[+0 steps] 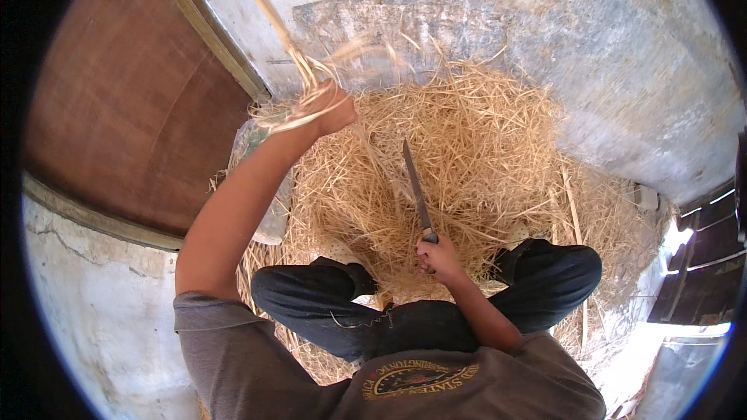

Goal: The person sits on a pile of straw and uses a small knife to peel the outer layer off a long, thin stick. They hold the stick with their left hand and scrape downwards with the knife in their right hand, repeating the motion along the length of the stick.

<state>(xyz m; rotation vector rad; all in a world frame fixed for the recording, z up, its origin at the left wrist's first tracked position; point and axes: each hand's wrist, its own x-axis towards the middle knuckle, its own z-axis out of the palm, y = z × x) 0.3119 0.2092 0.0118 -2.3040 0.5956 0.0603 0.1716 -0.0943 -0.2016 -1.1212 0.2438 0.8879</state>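
Hands apart: left hand [331,109] raised, fist closed around a bunch of straw strands [292,54] that run taut up and left out of view, some loops wound round the wrist. Right hand [440,258] low, between the knees, clamped on the handle of a long knife [416,187], blade pointing away over the straw pile [467,155] and not touching the held strands. Person sits cross-legged on the pile, dark trousers, grey shirt. Looks like the sorting/trimming step: bunch is gathered and tensioned, cut not yet made. Next move likely calls for bringing blade to the bunch while keeping tension, edge clear of the left wrist. Pile lies on a concrete floor [638,70]; brown wooden door [132,101] at left, pale plastic sack [268,179] beside the left forearm.
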